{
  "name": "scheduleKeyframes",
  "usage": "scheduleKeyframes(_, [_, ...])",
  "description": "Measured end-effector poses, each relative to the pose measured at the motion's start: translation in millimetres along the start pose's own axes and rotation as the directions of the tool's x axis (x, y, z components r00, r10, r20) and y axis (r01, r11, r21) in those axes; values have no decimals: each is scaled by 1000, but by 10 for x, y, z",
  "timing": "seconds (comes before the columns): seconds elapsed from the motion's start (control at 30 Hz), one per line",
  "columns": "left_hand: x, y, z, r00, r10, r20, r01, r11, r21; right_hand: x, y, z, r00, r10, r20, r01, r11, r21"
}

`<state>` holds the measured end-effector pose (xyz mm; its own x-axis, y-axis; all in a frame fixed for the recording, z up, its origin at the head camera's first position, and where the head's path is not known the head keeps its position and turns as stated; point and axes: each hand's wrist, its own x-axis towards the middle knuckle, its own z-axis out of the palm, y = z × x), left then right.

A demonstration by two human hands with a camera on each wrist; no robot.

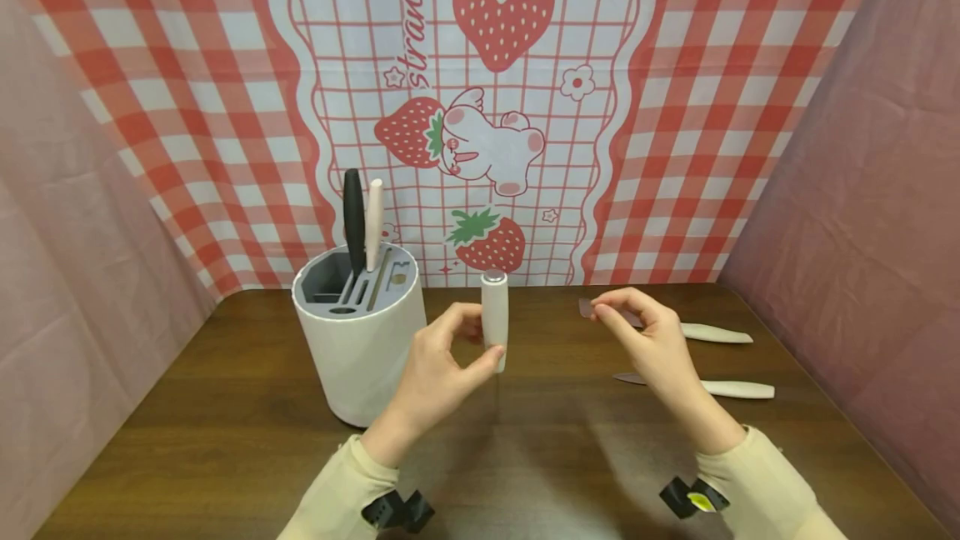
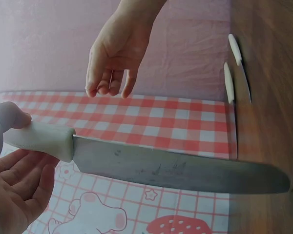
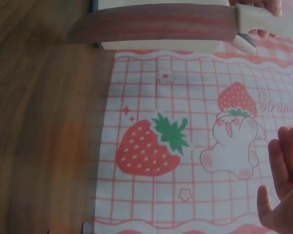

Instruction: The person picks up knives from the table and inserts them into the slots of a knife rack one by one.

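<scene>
Holding a broad steel knife with a thick white handle [image 1: 494,323] upright, blade down, the left hand [image 1: 438,361] pinches it near the desk's middle, just right of a round white knife block [image 1: 367,369]. That looks to me like the carrying step — any move towards the block would call for lifting the tip above its rim and matching blade to slot. The right hand [image 1: 656,340] grasps nothing, fingers loosely bent near two slim white-handled knives [image 1: 738,390] lying by the desk's right edge. The dark brown wooden desk [image 1: 555,473] meets a red-and-white strawberry-print cloth [image 1: 510,140] at its far edge; plain pink drapes [image 1: 840,190] close both sides.

From the left wrist, the blade shows whole, marked with dull smears; whether its tip touches wood I cannot tell.

From the right wrist, that blade crosses before the block — outside it — and the right hand's fingers are extended and bare.
</scene>
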<state>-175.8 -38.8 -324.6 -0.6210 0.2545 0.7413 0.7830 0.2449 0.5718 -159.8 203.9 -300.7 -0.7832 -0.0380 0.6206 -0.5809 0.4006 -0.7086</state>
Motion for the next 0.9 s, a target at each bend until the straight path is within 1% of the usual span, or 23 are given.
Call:
scheduleKeyframes(0.27, [14, 16, -51, 999, 31, -29, -32, 999, -35, -54, 49, -60, 1000, 16, -14, -17, 994, -104])
scheduleKeyframes(0.33, [19, 20, -72, 998, 42, -37, -43, 999, -33, -65, 60, -73, 1000, 18, -13, -20, 992, -125])
scheduleKeyframes(0.57, [37, 15, -162, 995, 88, -50, -89, 996, -19, -106, 64, -102, 996, 79, -30, -83, 984, -161])
scheduleKeyframes(0.67, [39, 10, -206, 993, 100, -61, -100, 995, -5, -128, 78, -115, 996, 88, -31, -92, 978, -186])
scheduleKeyframes(0.77, [40, 12, -252, 991, 113, -74, -112, 994, 18, -144, 131, -138, 996, 89, -30, -94, 972, -215])
scheduleKeyframes(0.9, [44, 25, -315, 986, 139, -93, -136, 990, 40, -166, 304, -195, 997, 73, -25, -77, 967, -241])
